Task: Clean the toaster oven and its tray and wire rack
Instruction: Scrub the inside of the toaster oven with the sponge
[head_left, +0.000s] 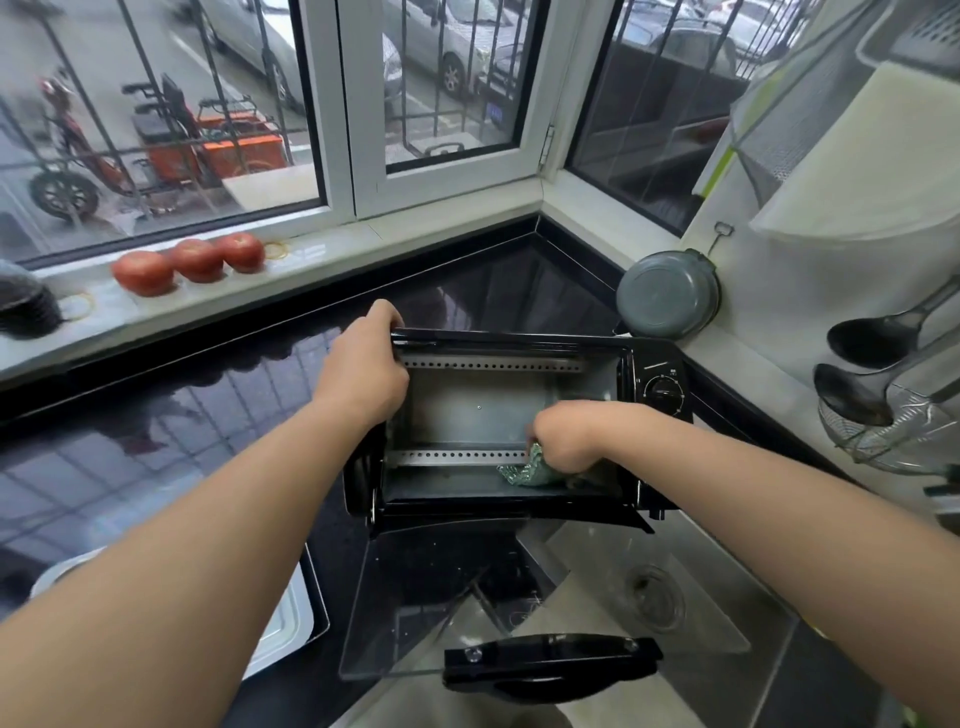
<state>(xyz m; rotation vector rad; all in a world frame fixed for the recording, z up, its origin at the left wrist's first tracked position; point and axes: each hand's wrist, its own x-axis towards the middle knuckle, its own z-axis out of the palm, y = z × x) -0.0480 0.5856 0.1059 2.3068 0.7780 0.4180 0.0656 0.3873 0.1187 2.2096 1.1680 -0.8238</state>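
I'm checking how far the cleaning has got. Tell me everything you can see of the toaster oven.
The toaster oven is a small black box with a dial on its right panel, standing on the dark counter's edge by the sink. Its glass door, with a black handle, hangs open toward the camera. The grey metal cavity shows perforated strips and no rack or tray. The left hand grips its top left corner; the right hand presses a green cloth inside.

A small black toaster oven stands on the dark worktop at the sink's edge, tipped so its open cavity faces up. Its glass door with a black handle hangs open over the sink. Perforated metal strips line the empty grey interior. A green cloth, apparently a scourer, lies in the lower right corner.
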